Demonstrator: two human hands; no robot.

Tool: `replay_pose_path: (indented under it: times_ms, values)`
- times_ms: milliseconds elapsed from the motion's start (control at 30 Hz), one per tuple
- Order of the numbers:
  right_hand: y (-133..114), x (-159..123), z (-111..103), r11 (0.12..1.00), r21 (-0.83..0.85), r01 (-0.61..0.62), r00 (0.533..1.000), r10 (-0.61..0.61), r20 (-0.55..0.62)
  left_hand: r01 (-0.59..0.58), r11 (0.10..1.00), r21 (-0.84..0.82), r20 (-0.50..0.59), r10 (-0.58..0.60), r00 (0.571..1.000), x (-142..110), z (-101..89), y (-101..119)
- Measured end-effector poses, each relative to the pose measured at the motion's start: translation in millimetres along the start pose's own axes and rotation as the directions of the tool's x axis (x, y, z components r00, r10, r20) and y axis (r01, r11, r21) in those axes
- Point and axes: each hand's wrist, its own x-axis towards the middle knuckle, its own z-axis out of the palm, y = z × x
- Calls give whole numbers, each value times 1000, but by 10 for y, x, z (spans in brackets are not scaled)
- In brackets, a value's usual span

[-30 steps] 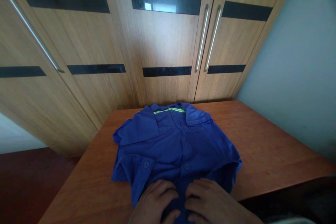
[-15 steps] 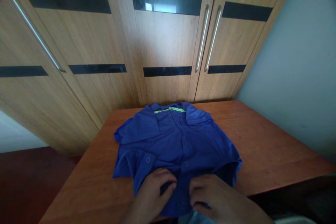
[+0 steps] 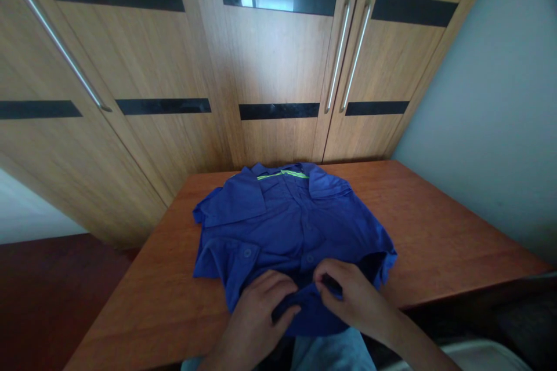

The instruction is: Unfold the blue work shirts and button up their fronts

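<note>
A blue button-front shirt (image 3: 282, 220) with a collar and yellow-green trim inside the neck lies on the reddish-brown table (image 3: 435, 226), its lower end at the near edge. My left hand (image 3: 267, 304) is curled over the lower front, fingers and thumb closing on the cloth. To its right, my right hand (image 3: 350, 290) pinches the placket between thumb and forefinger, raising a fold that runs across between both hands. A round button (image 3: 247, 253) shows on the flap at left, and another button (image 3: 310, 258) sits just above my right fingers. My fingertips partly hide the pinched cloth.
Behind the table stands a wooden wardrobe (image 3: 278, 58) with dark strips and long metal handles (image 3: 337, 55). A pale wall (image 3: 491, 110) borders the right side. My legs in light blue trousers (image 3: 333, 353) are below the near edge.
My right hand has moved up and lifted the shirt's front into a fold. The left hand has shifted slightly right. More of my trousers shows below.
</note>
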Motion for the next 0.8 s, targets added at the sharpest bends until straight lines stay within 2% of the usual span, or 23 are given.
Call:
replay_pose_path:
  times_ms: [133, 267, 367, 500, 600, 700, 800]
  values:
    - [-51, -4, -10, 999, -34, 27, 997, -24, 76, 15, 999, 45, -28, -14, 1000, 39, 43, 3]
    - [-62, 1, 16, 968, -222, 118, 987, -89, 135, 24, 997, 73, -59, -20, 998, 58, 74, -4]
    - [-39, 3, 65, 937, -324, 131, 987, -94, 127, 29, 995, 93, -70, -22, 997, 56, 107, -26]
    - [4, -1, 128, 935, -338, 107, 994, -98, 43, 124, 986, 112, -135, -109, 985, 53, 125, -39]
    - [54, -4, 183, 951, -297, 88, 992, -111, -59, 159, 977, 144, -97, -146, 985, 61, 125, -12]
    - [109, -8, 262, 955, -285, 82, 976, -135, -171, 148, 973, 176, -51, -141, 989, 90, 147, 18]
    - [138, -15, 363, 948, -307, 82, 945, -171, -278, 184, 965, 187, -87, -170, 982, 141, 191, 24]
